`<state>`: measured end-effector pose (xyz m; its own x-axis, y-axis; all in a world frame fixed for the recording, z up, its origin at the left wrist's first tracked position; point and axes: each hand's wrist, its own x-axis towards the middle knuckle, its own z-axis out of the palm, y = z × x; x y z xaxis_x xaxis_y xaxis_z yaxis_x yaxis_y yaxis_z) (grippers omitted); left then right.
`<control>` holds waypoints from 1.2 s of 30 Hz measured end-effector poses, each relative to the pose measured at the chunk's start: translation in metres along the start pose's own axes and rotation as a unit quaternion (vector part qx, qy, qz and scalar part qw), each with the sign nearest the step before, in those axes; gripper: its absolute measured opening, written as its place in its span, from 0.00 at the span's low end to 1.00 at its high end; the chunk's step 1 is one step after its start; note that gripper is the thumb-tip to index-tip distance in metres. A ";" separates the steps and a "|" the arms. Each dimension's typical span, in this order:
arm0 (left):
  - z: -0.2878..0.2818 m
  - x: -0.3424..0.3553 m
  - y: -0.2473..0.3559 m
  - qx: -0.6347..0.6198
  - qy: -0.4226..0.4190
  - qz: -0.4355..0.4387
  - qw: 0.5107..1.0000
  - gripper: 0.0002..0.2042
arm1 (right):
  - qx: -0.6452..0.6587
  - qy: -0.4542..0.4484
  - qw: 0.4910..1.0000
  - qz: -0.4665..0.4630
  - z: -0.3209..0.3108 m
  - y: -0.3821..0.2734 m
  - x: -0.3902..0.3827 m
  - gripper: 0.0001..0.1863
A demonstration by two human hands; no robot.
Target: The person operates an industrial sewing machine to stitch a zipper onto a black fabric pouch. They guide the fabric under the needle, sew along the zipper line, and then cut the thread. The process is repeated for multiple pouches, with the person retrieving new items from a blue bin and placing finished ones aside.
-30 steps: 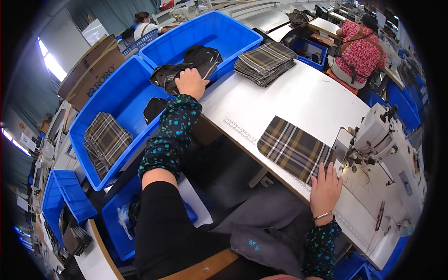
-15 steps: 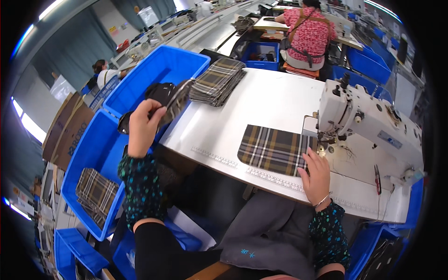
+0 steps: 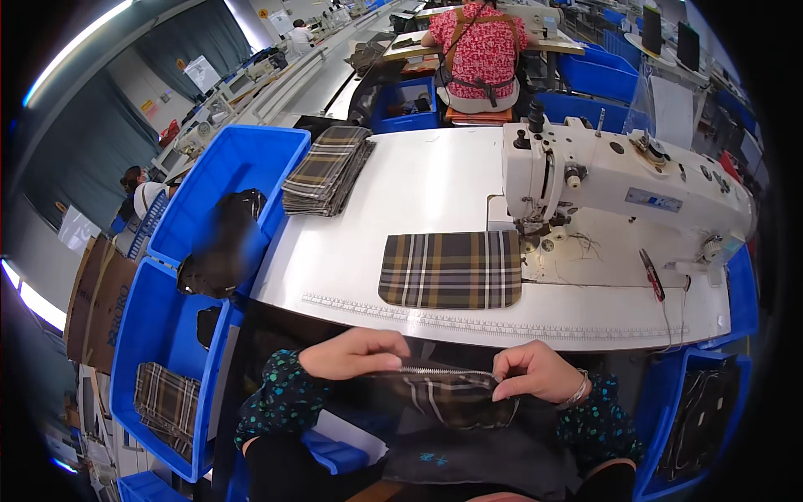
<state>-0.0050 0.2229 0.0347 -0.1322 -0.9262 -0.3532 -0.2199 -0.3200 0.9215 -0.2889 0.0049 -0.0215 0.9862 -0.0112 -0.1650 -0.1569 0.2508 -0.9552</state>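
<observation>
Head view: holding zippered plaid piece (image 3: 458, 403) above the lap (image 3: 502, 456) before the desk (image 3: 427, 184), pinched near both ends by narrowed fingers of left hand (image 3: 355, 353) and right hand (image 3: 537, 372), apparently to keep zipper (image 3: 447, 371) straight, with flat plaid panel (image 3: 452, 269) beside sewing machine (image 3: 619, 180), probably for ready reach.

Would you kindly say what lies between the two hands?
In the head view, a zippered plaid piece lies between the left hand and the right hand, held by both.

From the person's head, a wide fisheye camera faces down and forward, the left hand (image 3: 355, 353) and right hand (image 3: 539, 372) near, the white table (image 3: 435, 184) beyond, a curtain (image 3: 88, 142) far off.
</observation>
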 end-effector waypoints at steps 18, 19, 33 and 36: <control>0.080 0.058 -0.018 -0.078 -0.197 -0.089 0.973 0.11 | -0.142 -0.144 0.979 0.001 0.019 0.022 0.007 0.13; 0.076 0.058 -0.018 -0.072 -0.207 -0.046 0.975 0.09 | -0.144 -0.154 0.977 -0.013 0.018 0.019 0.005 0.13; -0.043 -0.052 0.084 0.485 0.196 0.037 0.852 0.13 | -0.495 0.039 0.810 -0.312 -0.063 -0.066 -0.009 0.08; -0.045 -0.029 0.078 0.596 0.281 -0.002 0.752 0.11 | -0.646 0.111 0.651 -0.382 -0.082 -0.040 0.024 0.09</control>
<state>0.0247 0.2154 0.1238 0.2276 -0.9707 0.0775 -0.9737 -0.2280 0.0032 -0.2636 -0.0846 -0.0069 0.7923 0.1699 0.5860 0.3220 -0.9323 -0.1651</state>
